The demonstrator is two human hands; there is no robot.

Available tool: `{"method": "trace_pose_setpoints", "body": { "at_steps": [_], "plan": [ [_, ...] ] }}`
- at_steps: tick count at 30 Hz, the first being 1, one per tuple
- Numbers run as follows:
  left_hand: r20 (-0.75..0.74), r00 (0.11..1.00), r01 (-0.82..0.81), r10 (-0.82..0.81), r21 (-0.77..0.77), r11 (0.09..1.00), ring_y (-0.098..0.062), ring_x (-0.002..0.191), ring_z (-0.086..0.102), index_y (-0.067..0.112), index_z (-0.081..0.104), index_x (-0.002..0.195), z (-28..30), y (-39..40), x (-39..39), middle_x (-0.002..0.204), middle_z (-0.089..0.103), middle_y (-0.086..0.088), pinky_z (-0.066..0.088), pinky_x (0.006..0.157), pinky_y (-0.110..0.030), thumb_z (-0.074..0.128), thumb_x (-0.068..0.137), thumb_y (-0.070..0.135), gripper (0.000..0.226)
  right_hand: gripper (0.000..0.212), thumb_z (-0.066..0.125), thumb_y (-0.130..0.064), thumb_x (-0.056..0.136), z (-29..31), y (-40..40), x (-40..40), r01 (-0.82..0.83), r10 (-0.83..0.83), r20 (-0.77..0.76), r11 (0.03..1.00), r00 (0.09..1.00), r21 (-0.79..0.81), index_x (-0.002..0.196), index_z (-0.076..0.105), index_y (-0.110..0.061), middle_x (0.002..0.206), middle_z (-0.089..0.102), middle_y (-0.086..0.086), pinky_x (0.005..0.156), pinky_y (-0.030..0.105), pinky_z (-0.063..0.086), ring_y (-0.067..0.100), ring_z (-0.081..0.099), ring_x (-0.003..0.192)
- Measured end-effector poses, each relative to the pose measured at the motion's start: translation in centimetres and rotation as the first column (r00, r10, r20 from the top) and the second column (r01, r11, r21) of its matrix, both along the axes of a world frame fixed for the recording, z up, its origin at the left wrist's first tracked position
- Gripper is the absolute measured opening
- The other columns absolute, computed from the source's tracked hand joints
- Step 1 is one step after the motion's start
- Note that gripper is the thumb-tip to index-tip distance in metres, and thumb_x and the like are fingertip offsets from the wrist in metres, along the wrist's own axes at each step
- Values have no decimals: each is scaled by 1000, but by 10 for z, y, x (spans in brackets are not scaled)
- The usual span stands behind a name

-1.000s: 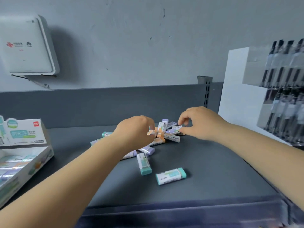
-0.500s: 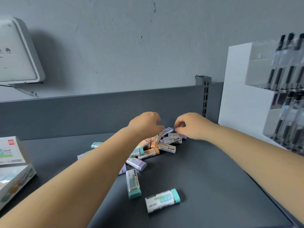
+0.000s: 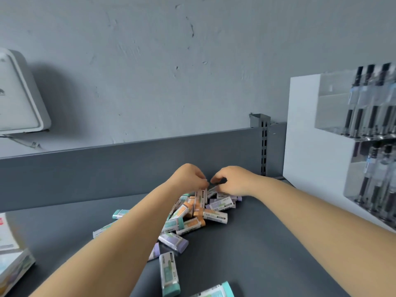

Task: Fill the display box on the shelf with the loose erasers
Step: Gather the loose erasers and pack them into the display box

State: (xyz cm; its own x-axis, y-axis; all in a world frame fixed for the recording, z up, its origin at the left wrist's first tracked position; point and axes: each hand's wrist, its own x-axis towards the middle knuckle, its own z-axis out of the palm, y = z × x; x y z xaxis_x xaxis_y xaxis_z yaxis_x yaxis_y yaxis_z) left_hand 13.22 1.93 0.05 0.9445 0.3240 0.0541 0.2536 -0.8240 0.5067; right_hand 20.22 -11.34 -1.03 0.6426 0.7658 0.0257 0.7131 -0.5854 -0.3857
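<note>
My left hand [image 3: 189, 179] pinches an upright orange-ended sleeved eraser [image 3: 200, 202] at the pile's far edge; my right hand [image 3: 233, 181] curls over another there, grip unclear. The loose pastel erasers [image 3: 192, 219] heap mid-shelf, the printed cardboard display box [image 3: 12, 260] sitting far left.

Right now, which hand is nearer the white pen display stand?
Right. The right hand is at the far end of the eraser pile, on the side toward the pen display stand; the left hand is beside it, farther from the stand.
</note>
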Motion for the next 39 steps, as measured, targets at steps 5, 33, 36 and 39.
{"method": "trace_pose_setpoints", "body": {
  "at_steps": [5, 33, 36, 39],
  "plan": [
    [28, 999, -18, 20, -46, 999, -11, 63, 57, 7, 70, 91, 13, 6, -14, 70, 62, -2, 41, 54, -18, 59, 85, 18, 16, 35, 55, -16, 82, 2, 11, -6, -38, 36, -22, 996, 999, -85, 114, 64, -26, 120, 62, -5, 75, 41, 58, 25, 65, 93],
    [601, 748, 23, 283, -449, 893, -4, 45, 53, 7, 66, 83, 16, -30, -230, 59, 67, 3, 39, 46, -13, 61, 84, 6, 5, 15, 67, -16, 76, 36, -65, -175, 121, 165, -272, 603, 948, 788, 77, 71, -30, 71, 74, -14, 57, 16, 44, -4, 61, 55],
    [638, 699, 18, 324, -469, 883, -7, 48, 54, 9, 66, 79, 3, -30, -252, 58, 66, 4, 40, 47, -16, 61, 84, 6, 8, 9, 68, -13, 76, 28, -57, -198, 163, 262, -329, 502, 907, 850, 76, 70, -22, 60, 71, -13, 58, 17, 43, -1, 57, 50],
    [658, 657, 21, 367, -502, 864, -20, 59, 56, 18, 68, 72, -5, -25, -272, 67, 71, -3, 41, 53, -28, 64, 82, 9, 14, 7, 67, -11, 76, 22, -41, -216, 244, 319, -408, 448, 855, 860, 72, 67, -17, 46, 58, -11, 56, 23, 37, 5, 40, 42]
  ]
}}
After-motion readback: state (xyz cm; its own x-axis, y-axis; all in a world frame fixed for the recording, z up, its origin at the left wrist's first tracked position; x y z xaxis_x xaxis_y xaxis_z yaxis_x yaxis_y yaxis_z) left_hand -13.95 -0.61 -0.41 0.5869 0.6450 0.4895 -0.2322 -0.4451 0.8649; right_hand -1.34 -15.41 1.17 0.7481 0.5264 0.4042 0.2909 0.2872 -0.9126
